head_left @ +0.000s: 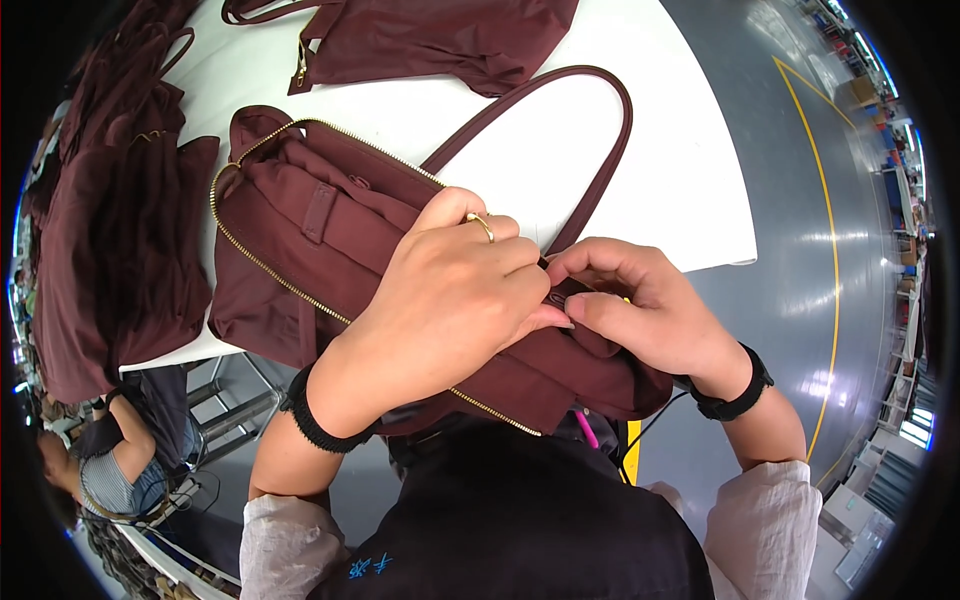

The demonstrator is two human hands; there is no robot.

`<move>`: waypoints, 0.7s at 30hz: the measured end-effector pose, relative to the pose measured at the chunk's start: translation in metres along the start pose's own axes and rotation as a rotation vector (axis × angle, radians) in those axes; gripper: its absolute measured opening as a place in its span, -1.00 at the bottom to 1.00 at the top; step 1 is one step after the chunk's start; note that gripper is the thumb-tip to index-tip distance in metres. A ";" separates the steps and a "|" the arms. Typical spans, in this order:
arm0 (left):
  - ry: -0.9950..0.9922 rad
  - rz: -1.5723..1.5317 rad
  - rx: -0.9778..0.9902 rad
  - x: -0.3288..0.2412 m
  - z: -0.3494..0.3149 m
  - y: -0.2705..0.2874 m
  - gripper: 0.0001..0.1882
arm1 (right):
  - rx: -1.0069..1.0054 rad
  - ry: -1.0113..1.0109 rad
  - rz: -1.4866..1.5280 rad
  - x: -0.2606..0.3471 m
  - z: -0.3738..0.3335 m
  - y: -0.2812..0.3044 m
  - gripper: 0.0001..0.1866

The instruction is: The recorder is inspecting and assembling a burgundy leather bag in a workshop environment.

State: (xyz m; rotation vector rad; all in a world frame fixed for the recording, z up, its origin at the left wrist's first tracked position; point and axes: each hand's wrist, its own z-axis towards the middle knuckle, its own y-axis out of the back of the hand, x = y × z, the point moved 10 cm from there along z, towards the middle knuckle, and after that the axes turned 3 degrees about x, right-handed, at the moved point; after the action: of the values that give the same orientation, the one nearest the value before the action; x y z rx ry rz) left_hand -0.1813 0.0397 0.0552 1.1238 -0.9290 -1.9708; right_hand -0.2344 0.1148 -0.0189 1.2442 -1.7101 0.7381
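Observation:
A maroon fabric handbag [330,215] lies unzipped in front of me, partly on the white table and partly over its near edge. A gold-toothed zipper [262,262] runs along its opening, and a small fabric tab [318,212] shows inside. My left hand [450,285], wearing a ring, is curled over the bag's opening with its fingers closed on the fabric. Close beside it, my right hand [640,305] pinches a dark part of the bag near its right end. Both sets of fingertips nearly meet there; what exactly lies between them is partly hidden. The bag's strap [622,125] loops away across the table.
Another maroon bag [440,40] lies at the far side of the white table [690,180]. Several maroon bags are heaped at the left [120,240]. A person [120,450] sits at the lower left near a metal stand [235,410]. Yellow lines mark the grey floor [790,330].

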 end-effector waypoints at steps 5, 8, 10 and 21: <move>0.013 -0.003 0.007 0.002 -0.001 -0.002 -0.76 | -0.044 -0.003 0.013 -0.002 0.003 -0.001 -0.79; 0.016 -0.002 0.014 0.002 0.000 -0.003 -0.77 | -0.093 -0.018 0.073 -0.004 0.004 0.001 -0.79; 0.017 -0.002 0.013 0.003 -0.001 -0.003 -0.78 | -0.112 0.017 0.021 0.000 0.005 0.002 -0.78; 0.020 -0.016 -0.050 0.003 -0.002 -0.002 -0.76 | -0.135 -0.034 -0.044 -0.003 0.009 0.005 -0.76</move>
State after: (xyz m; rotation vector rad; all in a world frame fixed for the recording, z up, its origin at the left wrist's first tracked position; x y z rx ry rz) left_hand -0.1813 0.0372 0.0515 1.1242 -0.8579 -1.9809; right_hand -0.2412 0.1098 -0.0260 1.2028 -1.7251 0.5691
